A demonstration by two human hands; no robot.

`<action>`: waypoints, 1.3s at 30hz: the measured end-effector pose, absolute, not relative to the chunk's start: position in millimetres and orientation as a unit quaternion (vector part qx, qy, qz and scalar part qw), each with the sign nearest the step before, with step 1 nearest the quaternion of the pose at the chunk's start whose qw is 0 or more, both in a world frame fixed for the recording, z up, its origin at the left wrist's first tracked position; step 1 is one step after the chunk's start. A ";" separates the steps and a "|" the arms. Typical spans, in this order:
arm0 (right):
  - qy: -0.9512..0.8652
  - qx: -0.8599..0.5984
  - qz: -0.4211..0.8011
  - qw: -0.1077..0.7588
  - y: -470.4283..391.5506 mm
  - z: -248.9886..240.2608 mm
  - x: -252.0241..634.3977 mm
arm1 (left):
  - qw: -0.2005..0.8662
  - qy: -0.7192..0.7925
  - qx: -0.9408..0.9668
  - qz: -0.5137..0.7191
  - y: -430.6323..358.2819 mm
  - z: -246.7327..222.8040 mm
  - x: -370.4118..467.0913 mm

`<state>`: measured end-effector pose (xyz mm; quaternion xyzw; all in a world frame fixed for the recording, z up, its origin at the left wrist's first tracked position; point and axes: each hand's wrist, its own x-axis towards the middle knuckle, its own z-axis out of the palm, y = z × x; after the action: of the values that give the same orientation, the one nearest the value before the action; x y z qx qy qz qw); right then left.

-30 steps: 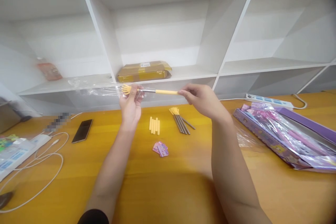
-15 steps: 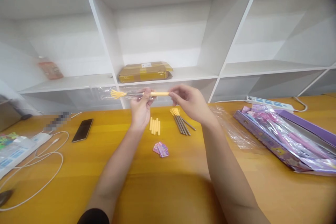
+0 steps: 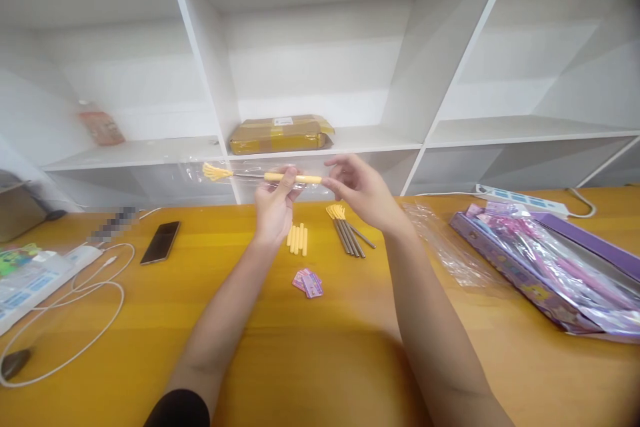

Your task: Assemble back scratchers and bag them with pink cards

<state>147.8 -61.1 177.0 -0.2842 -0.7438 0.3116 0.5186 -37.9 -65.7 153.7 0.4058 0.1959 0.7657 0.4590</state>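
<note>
A back scratcher with a yellow hand-shaped head (image 3: 217,172), thin metal rod and yellow handle (image 3: 310,179) lies level above the table, in a clear plastic sleeve (image 3: 253,167). My left hand (image 3: 274,210) is closed around the handle's middle, thumb on top. At the handle's right end, my right hand (image 3: 365,193) touches the tip with its thumb, index finger raised; its other fingers' contact is partly hidden. Below are several yellow handle tubes (image 3: 299,239), a bundle of back scratcher rods with yellow heads (image 3: 347,230), and purple printed cards (image 3: 308,283).
A purple box (image 3: 530,280) of plastic-wrapped pink items stands right, beside loose clear sleeves (image 3: 450,247). Left lie a phone (image 3: 160,242), white cable (image 3: 123,300) and power strip (image 3: 55,283). White shelves (image 3: 320,67) behind hold a taped carton (image 3: 283,133); another power strip (image 3: 523,200) lies back right.
My left thumb has slid right along the handle, and more of the yellow handle shows to its left. The scratcher's head sits slightly further left and higher. My right index finger has lifted.
</note>
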 end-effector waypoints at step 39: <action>-0.766 -0.301 0.183 0.538 -56.6 170.7 133.2 | 0.471 0.259 0.467 0.702 -60.2 157.7 -54.4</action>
<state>133.2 -56.6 170.7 -0.3008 -0.7656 0.1833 0.5383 -54.4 -60.2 157.7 0.4671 0.2587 0.7024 0.4707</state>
